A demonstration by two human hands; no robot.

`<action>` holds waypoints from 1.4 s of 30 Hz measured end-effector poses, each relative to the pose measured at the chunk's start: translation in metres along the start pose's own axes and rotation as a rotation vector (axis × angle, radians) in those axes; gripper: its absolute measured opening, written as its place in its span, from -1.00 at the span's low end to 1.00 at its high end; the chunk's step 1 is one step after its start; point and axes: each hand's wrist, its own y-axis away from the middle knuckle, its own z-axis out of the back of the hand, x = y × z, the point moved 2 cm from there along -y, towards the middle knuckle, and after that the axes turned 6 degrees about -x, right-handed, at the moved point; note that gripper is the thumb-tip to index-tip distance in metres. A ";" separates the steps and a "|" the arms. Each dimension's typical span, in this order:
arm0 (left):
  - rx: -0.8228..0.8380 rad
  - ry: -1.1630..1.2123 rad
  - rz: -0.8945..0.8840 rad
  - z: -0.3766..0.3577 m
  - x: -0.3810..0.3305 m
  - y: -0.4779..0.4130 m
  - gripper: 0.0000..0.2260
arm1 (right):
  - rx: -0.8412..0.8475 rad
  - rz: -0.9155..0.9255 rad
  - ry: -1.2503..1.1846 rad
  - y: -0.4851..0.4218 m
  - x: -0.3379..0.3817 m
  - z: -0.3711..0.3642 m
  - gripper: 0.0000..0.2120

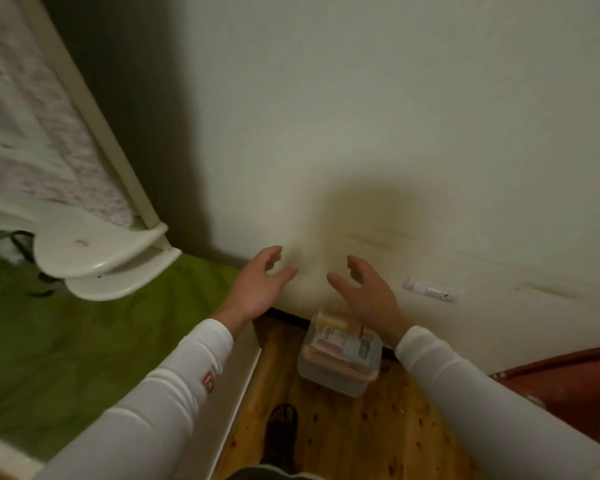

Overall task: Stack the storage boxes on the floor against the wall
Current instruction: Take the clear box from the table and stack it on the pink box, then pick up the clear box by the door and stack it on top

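At lower centre, a clear storage box (340, 355) sits on the wooden floor (378, 434) against the wall (361, 116). Above it, the left hand (260, 282) and right hand (368, 292) hover apart, fingers spread, holding nothing.

The right hand (368, 296) hid the far corner of the clear storage box (336, 375), and the labels (338, 341) inside it were too blurred to read. The right edge cut off a red object (561, 389). A small white thing (430, 291) on the wall (361, 133) stayed unidentifiable.
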 end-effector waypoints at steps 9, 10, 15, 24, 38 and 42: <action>-0.279 -0.008 0.032 0.096 0.001 0.100 -0.50 | 0.191 0.282 -0.086 0.051 0.096 -0.053 -0.40; -0.333 0.007 0.053 0.115 0.007 0.118 -0.50 | 0.249 0.315 -0.092 0.063 0.109 -0.068 -0.40; -0.494 0.024 0.123 0.173 0.028 0.176 -0.52 | 0.441 0.376 -0.133 0.100 0.151 -0.120 -0.36; -0.860 0.026 0.311 0.277 0.098 0.349 -0.50 | 0.804 0.559 -0.124 0.247 0.228 -0.251 -0.35; -1.251 0.004 0.572 0.401 0.209 0.686 -0.49 | 1.171 0.929 0.031 0.575 0.297 -0.409 -0.39; -1.338 0.004 0.653 0.412 0.230 0.760 -0.49 | 1.269 1.019 0.054 0.655 0.301 -0.443 -0.40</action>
